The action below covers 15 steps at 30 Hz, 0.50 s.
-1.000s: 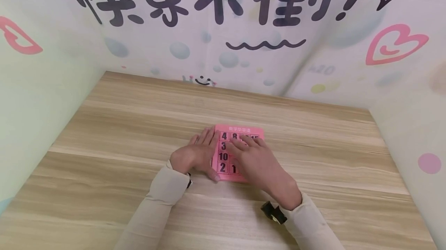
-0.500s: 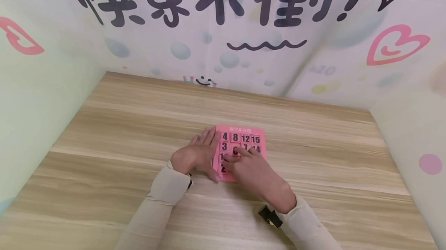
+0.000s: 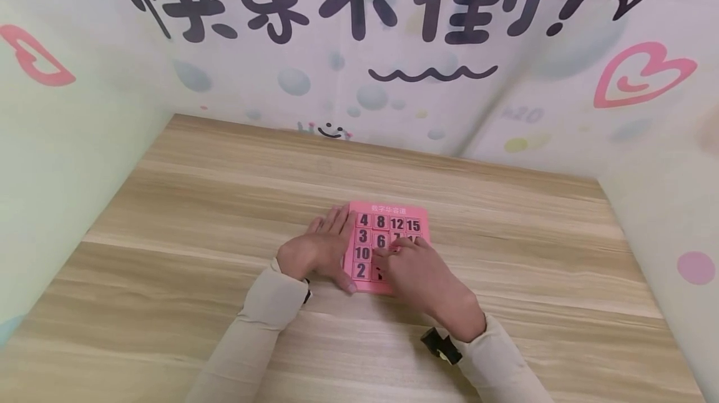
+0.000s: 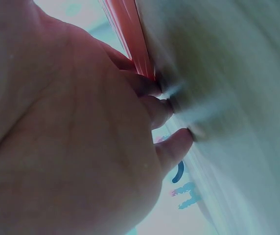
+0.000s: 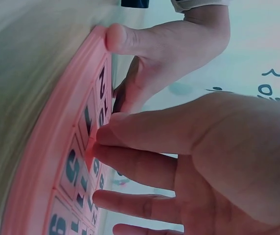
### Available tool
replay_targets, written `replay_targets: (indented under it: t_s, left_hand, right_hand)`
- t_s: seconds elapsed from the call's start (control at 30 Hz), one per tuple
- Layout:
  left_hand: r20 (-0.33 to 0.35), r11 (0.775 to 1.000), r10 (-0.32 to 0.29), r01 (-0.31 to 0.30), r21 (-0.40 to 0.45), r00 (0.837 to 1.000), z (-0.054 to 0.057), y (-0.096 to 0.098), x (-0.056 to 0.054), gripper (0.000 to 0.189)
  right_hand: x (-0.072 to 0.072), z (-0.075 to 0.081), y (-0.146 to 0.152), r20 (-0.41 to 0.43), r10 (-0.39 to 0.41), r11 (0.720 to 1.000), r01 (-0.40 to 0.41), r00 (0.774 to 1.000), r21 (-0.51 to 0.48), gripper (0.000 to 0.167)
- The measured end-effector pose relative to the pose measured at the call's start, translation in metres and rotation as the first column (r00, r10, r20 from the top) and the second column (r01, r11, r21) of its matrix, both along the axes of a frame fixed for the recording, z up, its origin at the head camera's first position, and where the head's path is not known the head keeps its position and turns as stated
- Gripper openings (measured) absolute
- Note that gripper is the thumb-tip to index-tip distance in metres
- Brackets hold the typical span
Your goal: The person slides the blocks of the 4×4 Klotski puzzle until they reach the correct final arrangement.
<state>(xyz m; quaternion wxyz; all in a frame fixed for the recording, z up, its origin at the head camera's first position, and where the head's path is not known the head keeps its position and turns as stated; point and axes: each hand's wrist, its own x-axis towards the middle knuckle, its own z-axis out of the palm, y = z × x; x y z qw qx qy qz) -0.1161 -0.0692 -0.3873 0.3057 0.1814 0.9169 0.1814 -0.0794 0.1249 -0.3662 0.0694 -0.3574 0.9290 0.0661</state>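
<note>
A pink sliding number puzzle with black numbers on its tiles lies flat on the table. My left hand rests along its left edge, fingers fairly straight; in the right wrist view the left thumb touches the near corner. The right hand is over the puzzle's lower right part. Its thumb and index fingertips are close together on the tiles, beside a bare pink slot, with the other fingers extended. Tile 6 shows just beyond them. Several tiles are hidden beneath the right hand.
The wood-grain table extends around the puzzle. A printed backdrop with large dark characters stands behind it, and pale walls rise at both sides. Black straps sit at the wrists.
The right hand drew down and left from the top rows, baring tiles 8, 12 and 15, then shifted slightly right, uncovering tiles 10 and 6. The left hand stayed against the puzzle's edge.
</note>
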Motion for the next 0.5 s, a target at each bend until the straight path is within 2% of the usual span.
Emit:
replay_targets:
  t_s: [0.37, 0.5]
  left_hand:
    - [0.003, 1.000, -0.005, 0.005, -0.010, 1.000, -0.0008, 0.0008, -0.0008, 0.139]
    - [-0.001, 1.000, -0.009, 0.009, -0.015, 1.000, -0.0003, 0.0011, -0.0007, 0.139]
  right_hand:
    - [0.0006, -0.0021, -0.0008, 0.020, -0.005, 1.000, 0.006, 1.000, -0.017, 0.039]
    - [0.0050, -0.0036, -0.0057, 0.062, 0.013, 0.999, -0.011, 0.998, -0.039, 0.040]
